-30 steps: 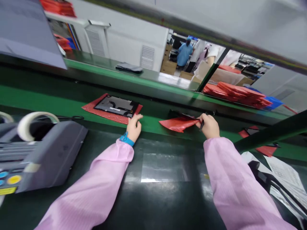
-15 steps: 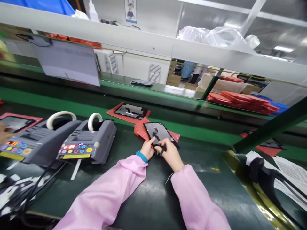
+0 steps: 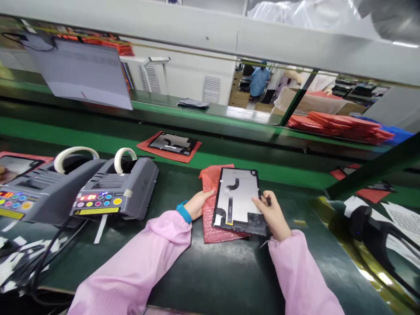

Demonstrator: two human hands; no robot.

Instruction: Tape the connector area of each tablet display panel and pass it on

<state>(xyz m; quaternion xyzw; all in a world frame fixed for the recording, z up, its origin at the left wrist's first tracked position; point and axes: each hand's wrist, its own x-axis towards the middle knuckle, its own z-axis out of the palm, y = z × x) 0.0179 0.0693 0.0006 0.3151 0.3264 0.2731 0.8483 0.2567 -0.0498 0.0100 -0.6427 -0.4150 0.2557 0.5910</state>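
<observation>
A tablet screen panel [image 3: 241, 192] lies with its silver back upward, showing black flex cables and a dark strip along its near end. Beneath it, and sticking out on the left, is a red bubble-wrap bag [image 3: 208, 218]. My left hand [image 3: 197, 204] is closed on the bag's left edge, thumb on top beside the panel. On the opposite side, my right hand [image 3: 273, 213] has its thumb on the panel's right edge. A slim black tool [image 3: 269, 201] pokes out from its curled fingers; most of it is hidden, so its kind is unclear.
Two grey tape dispensers [image 3: 114, 188] with white tape rolls stand at the left, near loose white strips [image 3: 16, 262]. Another panel [image 3: 173, 143] rests on red wrap behind. A black cabled device [image 3: 359, 223] sits at the right. A co-worker's hand [image 3: 2, 173] shows at the far left.
The panel and red bag have turned more upright and come closer. My right hand has moved from over the panel's cables to its right edge; my left hand is now on the bag.
</observation>
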